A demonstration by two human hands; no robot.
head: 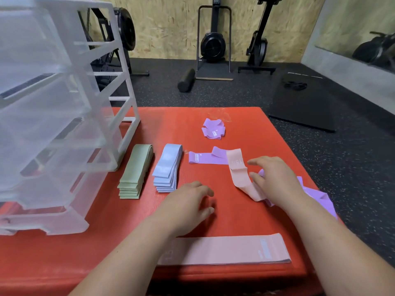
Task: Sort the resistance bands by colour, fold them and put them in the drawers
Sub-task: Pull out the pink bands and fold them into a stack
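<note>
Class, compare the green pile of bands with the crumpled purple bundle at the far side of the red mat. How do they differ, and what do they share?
The green pile is folded flat in neat layers; the purple bundle is a loose crumple. The green pile lies close beside the drawers; the purple bundle sits farther back, on its own. Both rest on the red mat, not in a drawer.

One head-worn wide-angle view looks forward and down, close over the red mat (235,218), gym floor (213,97) and wall (171,28) beyond
</note>
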